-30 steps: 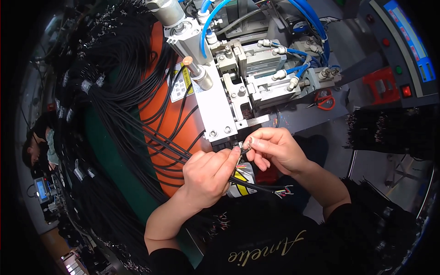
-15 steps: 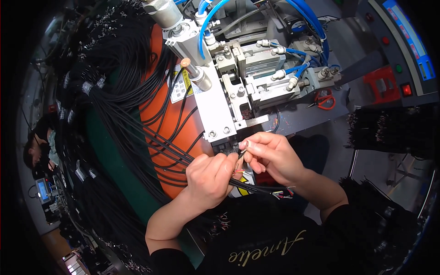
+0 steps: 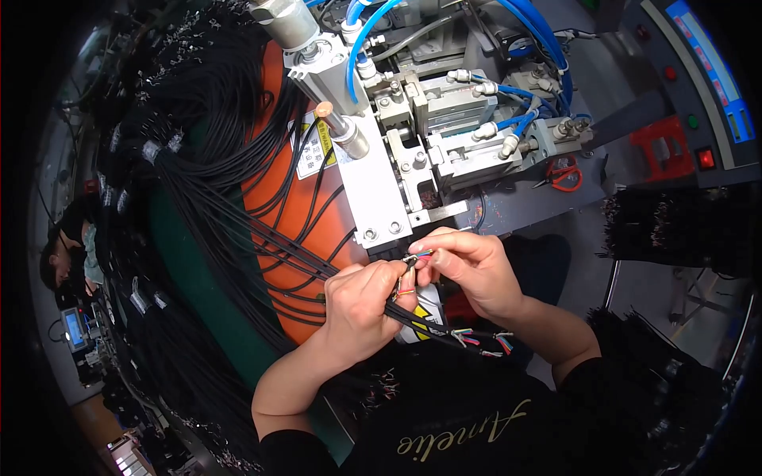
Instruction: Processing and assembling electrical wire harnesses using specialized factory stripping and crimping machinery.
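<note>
My left hand (image 3: 361, 303) is closed around several black cables. Their stripped ends (image 3: 472, 339) fan out below my right hand in red, blue, green and white wires. One cable's end pokes up at the left fingertips, its thin coloured wires (image 3: 422, 255) bared. Those wires lie between the thumb and fingers of my right hand (image 3: 480, 278), which are closed in a pinch. Both hands are just in front of the machine's white plate (image 3: 373, 186).
A metal machine with air cylinders (image 3: 468, 151) and blue hoses (image 3: 548, 47) stands ahead. Bundled black cables (image 3: 214, 170) spread over the orange surface (image 3: 274, 206) at left. Red-handled cutters (image 3: 563, 174) lie at right, near a control panel (image 3: 702, 87). Another person (image 3: 67, 254) is at far left.
The coloured wires now show spread at my fingertips, where a dark cable tip was before. My right fingers have shifted slightly around them. More coloured ends show below.
</note>
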Tool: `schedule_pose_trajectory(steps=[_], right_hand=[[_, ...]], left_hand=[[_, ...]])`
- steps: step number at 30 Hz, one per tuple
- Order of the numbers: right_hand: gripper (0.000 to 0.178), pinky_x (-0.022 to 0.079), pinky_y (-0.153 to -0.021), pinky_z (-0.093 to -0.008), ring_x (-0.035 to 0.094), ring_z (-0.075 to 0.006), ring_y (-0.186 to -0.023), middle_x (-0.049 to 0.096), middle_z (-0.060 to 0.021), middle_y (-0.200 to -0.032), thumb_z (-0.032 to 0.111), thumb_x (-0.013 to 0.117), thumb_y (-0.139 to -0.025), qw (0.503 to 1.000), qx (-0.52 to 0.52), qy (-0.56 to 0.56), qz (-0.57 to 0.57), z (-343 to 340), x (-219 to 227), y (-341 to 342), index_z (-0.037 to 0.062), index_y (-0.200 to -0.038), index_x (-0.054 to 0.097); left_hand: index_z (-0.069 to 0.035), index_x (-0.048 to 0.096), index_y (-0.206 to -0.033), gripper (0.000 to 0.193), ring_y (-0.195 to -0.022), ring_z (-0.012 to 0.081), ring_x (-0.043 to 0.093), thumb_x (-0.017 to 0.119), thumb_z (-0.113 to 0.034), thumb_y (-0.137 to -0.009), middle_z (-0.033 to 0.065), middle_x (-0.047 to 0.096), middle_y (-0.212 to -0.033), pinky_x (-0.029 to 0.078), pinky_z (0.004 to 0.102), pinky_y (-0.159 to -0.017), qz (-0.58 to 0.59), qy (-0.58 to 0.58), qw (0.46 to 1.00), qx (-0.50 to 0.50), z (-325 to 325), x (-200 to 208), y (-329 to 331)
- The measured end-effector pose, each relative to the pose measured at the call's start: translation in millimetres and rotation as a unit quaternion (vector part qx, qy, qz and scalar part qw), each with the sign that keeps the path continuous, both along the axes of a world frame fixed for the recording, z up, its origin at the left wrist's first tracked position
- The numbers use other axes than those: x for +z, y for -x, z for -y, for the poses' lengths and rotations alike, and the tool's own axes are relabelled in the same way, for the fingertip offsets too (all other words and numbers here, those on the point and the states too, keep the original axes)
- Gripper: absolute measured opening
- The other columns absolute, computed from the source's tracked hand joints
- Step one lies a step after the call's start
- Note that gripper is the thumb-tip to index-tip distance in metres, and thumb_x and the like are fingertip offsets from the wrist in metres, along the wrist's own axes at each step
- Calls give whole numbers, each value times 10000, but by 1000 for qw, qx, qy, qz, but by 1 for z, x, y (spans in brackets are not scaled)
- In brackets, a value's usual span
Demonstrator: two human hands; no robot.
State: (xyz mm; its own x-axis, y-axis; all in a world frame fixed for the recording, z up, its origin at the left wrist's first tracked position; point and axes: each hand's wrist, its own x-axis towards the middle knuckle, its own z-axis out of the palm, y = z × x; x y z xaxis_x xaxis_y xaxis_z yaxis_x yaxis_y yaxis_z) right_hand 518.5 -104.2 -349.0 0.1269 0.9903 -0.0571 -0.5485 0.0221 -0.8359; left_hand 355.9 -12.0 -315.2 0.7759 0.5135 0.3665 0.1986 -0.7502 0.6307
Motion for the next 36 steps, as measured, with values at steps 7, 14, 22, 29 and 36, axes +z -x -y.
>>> schedule_pose_trajectory(steps=[7, 14, 22, 29, 36], right_hand=[[209, 494, -622, -235, 637, -119, -725, 653, -100, -965, -3, 595, -939, 997, 63, 50, 22, -6, 5, -15, -41, -1134, 662], [94, 471, -508, -276, 613, -152, -588, 623, -72, -825, 30, 655, -861, 885, -13, -89, 457, -9, 10, -18, -12, -944, 667], [62, 469, -484, -345, 572, -259, -541, 554, -80, -745, 62, 658, -802, 718, -66, -100, 686, -10, 14, -13, 40, -786, 602], [59, 474, -499, -351, 579, -262, -552, 564, -84, -748, 65, 660, -810, 747, -79, -101, 652, -4, 3, -13, 30, -812, 613], [61, 486, -517, -343, 596, -257, -574, 596, -83, -781, 33, 668, -797, 762, -104, -113, 629, -4, 1, -11, 20, -843, 629]], left_hand=[[-27, 617, -862, 126, -517, 239, 587, 700, -33, -768, 85, 604, -661, 433, 337, -493, -6, 168, 986, -20, -6, 5, 4], [-31, 620, -899, 153, -517, 220, 566, 690, -52, -765, 58, 564, -653, 442, 321, -540, -67, -30, 995, -61, 4, 7, 5], [9, 640, -1097, 431, -705, 227, 580, 669, -43, -670, 67, 582, -890, 476, 332, -673, -126, -132, 983, -3, 5, 6, 6], [32, 623, -1161, 584, -787, 260, 579, 676, -4, -580, 99, 566, -951, 485, 360, -691, -145, -75, 986, -41, 1, 9, 9], [43, 618, -1161, 611, -770, 273, 573, 667, 20, -553, 104, 554, -924, 479, 373, -675, -119, -39, 991, -48, 0, 6, 12]])
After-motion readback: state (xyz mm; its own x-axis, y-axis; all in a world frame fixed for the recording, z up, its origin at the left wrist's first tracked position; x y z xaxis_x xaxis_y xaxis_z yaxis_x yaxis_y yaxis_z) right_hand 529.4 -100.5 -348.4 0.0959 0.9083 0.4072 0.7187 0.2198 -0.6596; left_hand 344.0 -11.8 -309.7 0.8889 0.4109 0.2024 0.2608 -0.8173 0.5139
